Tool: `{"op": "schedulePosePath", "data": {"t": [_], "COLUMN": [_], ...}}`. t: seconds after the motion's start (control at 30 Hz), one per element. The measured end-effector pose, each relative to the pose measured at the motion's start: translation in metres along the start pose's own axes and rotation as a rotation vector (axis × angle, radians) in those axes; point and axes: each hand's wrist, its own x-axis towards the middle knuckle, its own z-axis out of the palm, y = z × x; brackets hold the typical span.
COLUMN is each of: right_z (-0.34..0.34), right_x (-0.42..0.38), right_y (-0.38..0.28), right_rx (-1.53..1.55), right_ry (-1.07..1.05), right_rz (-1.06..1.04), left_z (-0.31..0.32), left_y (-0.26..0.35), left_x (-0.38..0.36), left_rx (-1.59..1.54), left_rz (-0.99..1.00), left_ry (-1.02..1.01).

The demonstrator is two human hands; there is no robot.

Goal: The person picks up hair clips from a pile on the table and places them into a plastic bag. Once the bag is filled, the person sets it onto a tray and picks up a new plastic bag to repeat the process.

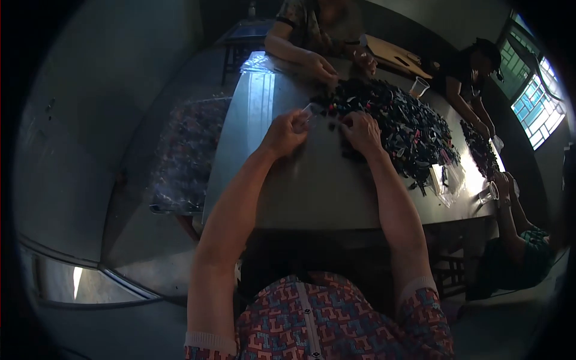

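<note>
My left hand (288, 131) is closed on a small clear plastic bag (307, 113), whose upper end sticks out beyond the fingers. At the near left edge of a heap of small dark pieces (396, 114) is my right hand (363, 131), its fingers curled and pressed together. Whatever the right fingertips pinch is too small and dark to name. Between the two hands a few loose dark pieces (332, 120) lie on the metal table (300, 192). Some red, yellow and pink bits show among the dark ones.
Across the table a person's hands (321, 67) work at the heap. Two more people sit at the right, by a second pile (477, 147). Plastic cups (419, 87) and clear bags (447, 183) stand or lie around the heap. A large filled clear sack (189, 150) is at the left.
</note>
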Motion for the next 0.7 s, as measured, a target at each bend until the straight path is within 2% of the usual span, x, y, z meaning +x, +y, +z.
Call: {"op": "schedulePosePath", "data": {"t": [0.1, 0.2, 0.37, 0.43, 0.7], "right_z": [-0.005, -0.032, -0.040, -0.043, -0.037], "right_x": [0.002, 0.007, 0.001, 0.001, -0.003], "right_y": [0.006, 0.020, 0.065, 0.067, 0.043], "right_rx": [-0.017, 0.237, 0.238, 0.227, 0.000], "right_ry": [0.026, 0.142, 0.198, 0.032, -0.073], "right_rz": [-0.078, 0.154, 0.242, 0.295, 0.310], "left_z": [0.000, -0.005, -0.005, -0.005, -0.006], "left_y": [0.004, 0.009, 0.005, 0.006, 0.005], "left_x": [0.000, -0.004, -0.005, -0.004, -0.004], "left_rx": [0.113, 0.167, 0.180, 0.180, 0.163], "left_rz": [0.123, 0.170, 0.136, 0.116, 0.098], "left_ry": [0.004, 0.019, 0.002, -0.001, -0.030]}}
